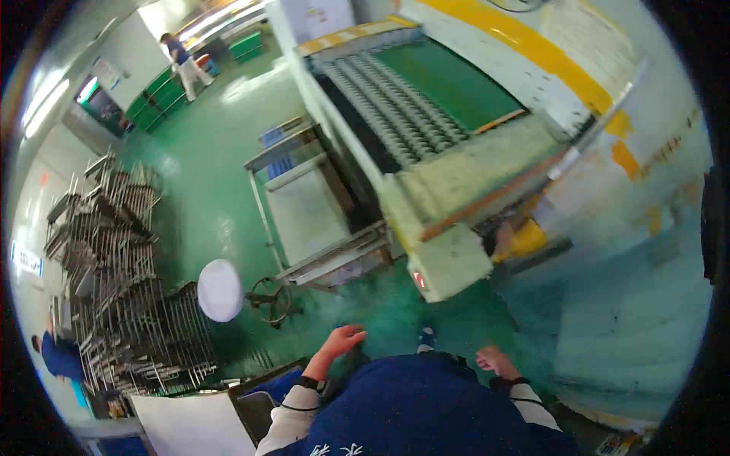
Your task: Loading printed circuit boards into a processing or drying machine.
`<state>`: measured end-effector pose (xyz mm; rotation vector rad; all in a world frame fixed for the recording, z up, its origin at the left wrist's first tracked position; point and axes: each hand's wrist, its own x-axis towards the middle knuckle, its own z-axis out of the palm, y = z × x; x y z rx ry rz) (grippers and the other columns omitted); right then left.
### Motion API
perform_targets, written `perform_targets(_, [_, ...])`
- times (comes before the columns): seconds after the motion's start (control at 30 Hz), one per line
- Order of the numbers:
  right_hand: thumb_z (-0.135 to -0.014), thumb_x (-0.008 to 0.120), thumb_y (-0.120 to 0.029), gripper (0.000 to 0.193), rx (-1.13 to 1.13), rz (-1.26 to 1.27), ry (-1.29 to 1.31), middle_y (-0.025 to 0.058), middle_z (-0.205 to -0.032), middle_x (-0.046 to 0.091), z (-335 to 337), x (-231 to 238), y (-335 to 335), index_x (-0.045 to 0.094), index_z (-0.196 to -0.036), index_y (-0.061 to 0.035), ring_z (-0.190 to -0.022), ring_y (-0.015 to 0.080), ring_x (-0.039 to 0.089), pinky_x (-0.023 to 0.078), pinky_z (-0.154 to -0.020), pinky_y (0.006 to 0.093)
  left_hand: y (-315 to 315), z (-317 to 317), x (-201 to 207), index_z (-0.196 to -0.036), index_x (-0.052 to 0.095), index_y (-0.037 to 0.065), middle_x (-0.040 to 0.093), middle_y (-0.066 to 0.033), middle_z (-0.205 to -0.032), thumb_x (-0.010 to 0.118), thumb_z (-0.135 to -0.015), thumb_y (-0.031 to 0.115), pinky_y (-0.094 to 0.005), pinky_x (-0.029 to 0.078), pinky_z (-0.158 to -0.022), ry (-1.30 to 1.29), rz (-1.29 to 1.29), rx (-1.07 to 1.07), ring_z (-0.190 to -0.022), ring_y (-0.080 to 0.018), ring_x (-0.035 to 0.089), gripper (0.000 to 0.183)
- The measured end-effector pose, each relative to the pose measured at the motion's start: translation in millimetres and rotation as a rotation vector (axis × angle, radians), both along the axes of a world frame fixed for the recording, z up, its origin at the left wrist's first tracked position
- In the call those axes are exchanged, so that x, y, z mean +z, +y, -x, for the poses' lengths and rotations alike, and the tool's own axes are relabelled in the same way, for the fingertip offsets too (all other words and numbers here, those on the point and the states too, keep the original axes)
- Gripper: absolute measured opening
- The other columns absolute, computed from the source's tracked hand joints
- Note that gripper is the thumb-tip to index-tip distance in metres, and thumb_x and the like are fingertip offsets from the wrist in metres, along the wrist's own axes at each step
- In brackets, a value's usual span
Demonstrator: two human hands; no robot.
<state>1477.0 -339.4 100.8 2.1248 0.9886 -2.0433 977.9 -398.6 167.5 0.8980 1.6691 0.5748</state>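
Observation:
My left hand (342, 343) hangs in front of my body with loosely bent fingers, holding nothing. My right hand (496, 360) is held out lower right, its fingers slightly curled and apart, with nothing in it. Both wrists wear dark bands over white sleeves. Nearest to my left hand is a stool with a round white seat (220, 291) and a ring-shaped metal base (272, 304). Ahead stands a metal-framed cart (308, 209) with a pale flat top. Neither hand touches any of these things.
A large machine with rows of rollers (395, 106) and a green panel (449, 80) fills the upper right. Stacked metal racks (122, 273) stand at left. One person (182, 64) is far off; another (61, 356) is by the left wall. A white board (190, 424) lies lower left.

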Motion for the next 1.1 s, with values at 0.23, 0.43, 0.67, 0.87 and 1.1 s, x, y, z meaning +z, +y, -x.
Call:
perform_targets(0.23, [-0.085, 0.058, -0.024, 0.021, 0.017, 0.151, 0.262, 0.0031, -0.075, 0.060, 132, -4, -5, 0.061, -0.089, -0.0037, -0.065, 0.0159, 0.057, 0.047, -0.058, 0.0306, -38, 114, 8, -0.111, 0.061, 0.002, 0.065, -0.0118, -0.104, 0.065, -0.080, 0.037, -0.0314, 0.047, -0.083, -0.180, 0.003, 0.040, -0.095, -0.0196, 0.061, 0.047])
perform_targets(0.43, [-0.083, 0.060, -0.023, 0.021, 0.535, -0.783, 0.142, 0.0055, -0.079, 0.063, 337, 68, 63, 0.064, -0.090, -0.0027, -0.072, 0.0145, 0.059, 0.046, -0.064, 0.0288, -108, 219, -27, -0.108, 0.063, 0.002, 0.065, -0.0111, -0.101, 0.068, -0.078, 0.036, -0.0323, 0.048, -0.080, -0.079, 0.035, 0.115, -0.093, -0.0198, 0.061, 0.046])
perform_targets(0.67, [-0.075, 0.064, -0.017, 0.032, 0.712, -1.591, 0.084, 0.0182, -0.113, 0.056, 514, 214, 168, 0.059, -0.102, -0.0009, -0.107, 0.0345, 0.052, 0.041, -0.092, 0.0399, -172, 259, -47, -0.104, 0.064, 0.002, 0.065, -0.0066, -0.090, 0.070, -0.078, 0.035, -0.0273, 0.048, -0.067, -0.175, 0.176, 0.396, -0.076, -0.0126, 0.058, 0.042])
perform_targets(0.87, [-0.076, 0.064, -0.018, 0.049, 0.806, -1.591, -0.244, 0.0167, -0.135, 0.037, 581, 217, 257, 0.049, -0.121, -0.0046, -0.123, 0.0338, 0.037, 0.033, -0.100, 0.0443, -200, 256, -28, -0.105, 0.063, 0.003, 0.064, -0.0036, -0.087, 0.067, -0.079, 0.038, -0.0264, 0.047, -0.060, -0.175, 0.230, 0.563, -0.071, -0.0111, 0.057, 0.044])
perform_targets(1.1, [-0.080, 0.063, -0.020, 0.046, 0.855, -1.471, -0.484, 0.0148, -0.137, 0.036, 619, 199, 280, 0.050, -0.122, -0.0084, -0.124, 0.0335, 0.036, 0.032, -0.098, 0.0487, -234, 268, -23, -0.106, 0.063, 0.004, 0.064, -0.0022, -0.085, 0.066, -0.080, 0.038, -0.0257, 0.045, -0.054, -0.176, 0.303, 0.767, -0.065, -0.0104, 0.056, 0.043])
